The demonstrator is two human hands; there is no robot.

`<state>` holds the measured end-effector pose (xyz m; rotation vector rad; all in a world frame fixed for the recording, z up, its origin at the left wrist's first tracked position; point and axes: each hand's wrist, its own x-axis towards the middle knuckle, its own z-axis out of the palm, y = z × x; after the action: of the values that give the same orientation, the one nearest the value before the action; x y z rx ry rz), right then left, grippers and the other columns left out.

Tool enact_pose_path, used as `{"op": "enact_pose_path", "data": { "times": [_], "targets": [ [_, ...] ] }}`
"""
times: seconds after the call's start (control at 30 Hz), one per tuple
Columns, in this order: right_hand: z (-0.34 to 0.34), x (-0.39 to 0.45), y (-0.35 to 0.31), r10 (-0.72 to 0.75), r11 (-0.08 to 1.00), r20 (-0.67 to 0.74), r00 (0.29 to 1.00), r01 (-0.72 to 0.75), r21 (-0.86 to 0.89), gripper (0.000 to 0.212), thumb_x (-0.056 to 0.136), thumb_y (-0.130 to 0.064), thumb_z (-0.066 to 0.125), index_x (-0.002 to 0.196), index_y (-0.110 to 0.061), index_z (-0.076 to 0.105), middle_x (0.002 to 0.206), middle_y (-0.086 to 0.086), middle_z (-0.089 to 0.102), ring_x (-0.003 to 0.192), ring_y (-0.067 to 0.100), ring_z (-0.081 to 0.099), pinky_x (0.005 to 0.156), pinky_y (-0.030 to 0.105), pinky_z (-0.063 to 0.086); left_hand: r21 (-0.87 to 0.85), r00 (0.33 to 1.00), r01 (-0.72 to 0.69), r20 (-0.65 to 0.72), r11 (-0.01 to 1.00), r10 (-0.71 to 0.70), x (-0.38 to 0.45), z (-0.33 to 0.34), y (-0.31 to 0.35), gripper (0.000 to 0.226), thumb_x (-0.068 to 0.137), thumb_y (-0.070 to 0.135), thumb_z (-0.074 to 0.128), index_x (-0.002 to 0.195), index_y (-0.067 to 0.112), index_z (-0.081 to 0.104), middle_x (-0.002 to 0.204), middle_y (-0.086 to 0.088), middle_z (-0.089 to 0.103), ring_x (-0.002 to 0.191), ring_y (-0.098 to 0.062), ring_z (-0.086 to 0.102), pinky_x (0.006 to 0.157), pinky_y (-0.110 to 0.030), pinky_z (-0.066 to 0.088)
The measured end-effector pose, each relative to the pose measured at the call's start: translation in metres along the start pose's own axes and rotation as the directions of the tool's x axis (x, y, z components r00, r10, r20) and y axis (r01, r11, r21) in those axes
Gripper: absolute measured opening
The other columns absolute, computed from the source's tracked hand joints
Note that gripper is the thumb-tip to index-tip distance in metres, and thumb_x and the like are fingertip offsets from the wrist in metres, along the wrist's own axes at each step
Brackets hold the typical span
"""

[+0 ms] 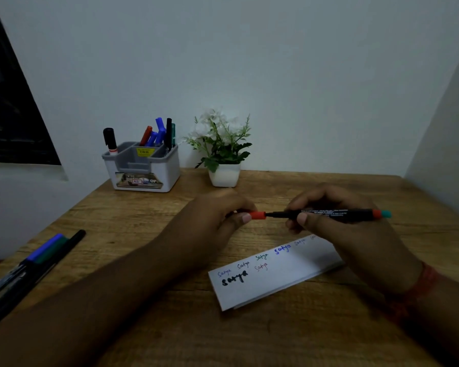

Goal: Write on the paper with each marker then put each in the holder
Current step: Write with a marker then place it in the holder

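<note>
My right hand [337,223] grips a black marker [337,214] held level above the table, its red and teal end pointing right. My left hand [217,215] pinches the marker's red cap [257,215], which sits at the tip; I cannot tell whether it is fully seated. Below the hands lies the folded white paper [289,276] with a word written several times in different colours. The grey and white holder [143,165] stands at the back left with several markers upright in it.
A small white pot with a flowering plant [223,154] stands right of the holder. Several markers [37,263] lie at the table's left edge. A wall rises behind the wooden table [157,234] and on its right.
</note>
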<state>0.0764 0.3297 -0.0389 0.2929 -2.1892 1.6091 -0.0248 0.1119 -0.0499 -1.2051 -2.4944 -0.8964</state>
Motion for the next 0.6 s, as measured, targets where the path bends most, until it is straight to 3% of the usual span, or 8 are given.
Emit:
{"op": "enact_pose_path", "data": {
  "times": [0.2,0.33,0.47,0.53,0.6],
  "targets": [
    [0.0,0.001,0.003,0.013,0.999,0.01,1.0,-0.014,0.047,0.014,0.09,0.005,0.067,0.093,-0.007,0.073,0.093,0.008,0.078,0.084,0.022,0.077,0.074,0.022,0.059,0.007,1.0,-0.007,-0.003,1.0,0.007,-0.001,0.001,0.002,0.021,0.097,0.028,0.058,0.115,0.032,0.067,0.104,0.019,0.062,0.096,0.004,0.052,0.076,-0.017,0.04],
    [0.002,0.001,0.005,0.028,0.996,0.026,0.999,-0.03,0.079,0.013,0.088,-0.001,0.072,0.089,-0.014,0.072,0.096,0.006,0.078,0.083,0.018,0.077,0.074,0.021,0.059,-0.002,0.999,-0.048,0.014,0.999,0.048,-0.002,0.0,0.003,0.021,0.097,0.031,0.057,0.115,0.033,0.067,0.102,0.015,0.068,0.093,-0.001,0.057,0.078,-0.032,0.05],
    [0.008,0.0,0.005,0.02,0.999,0.039,0.999,-0.022,0.031,0.012,0.076,-0.025,0.08,0.085,-0.019,0.073,0.077,0.002,0.073,0.068,0.013,0.071,0.065,0.019,0.056,-0.022,0.993,-0.117,0.022,0.993,0.117,-0.002,0.003,0.01,0.022,0.097,0.035,0.052,0.11,0.029,0.069,0.092,0.014,0.067,0.086,-0.004,0.058,0.074,-0.035,0.049],
    [0.01,-0.001,0.006,0.027,0.999,0.037,0.999,-0.028,0.036,0.015,0.073,-0.03,0.078,0.082,-0.019,0.072,0.069,0.004,0.071,0.06,0.015,0.068,0.062,0.021,0.056,-0.019,0.992,-0.127,0.024,0.992,0.127,-0.003,0.005,0.016,0.022,0.096,0.035,0.048,0.104,0.028,0.068,0.083,0.014,0.064,0.081,-0.005,0.057,0.083,-0.038,0.049],
    [0.011,-0.001,0.006,0.018,0.998,0.043,0.999,-0.021,0.053,0.016,0.074,-0.031,0.077,0.081,-0.018,0.071,0.068,0.007,0.07,0.059,0.018,0.067,0.062,0.023,0.057,-0.03,0.992,-0.126,-0.008,0.992,0.126,-0.003,0.007,0.018,0.02,0.096,0.033,0.046,0.097,0.03,0.066,0.074,0.014,0.061,0.075,-0.005,0.059,0.105,-0.036,0.04]
  ]
}}
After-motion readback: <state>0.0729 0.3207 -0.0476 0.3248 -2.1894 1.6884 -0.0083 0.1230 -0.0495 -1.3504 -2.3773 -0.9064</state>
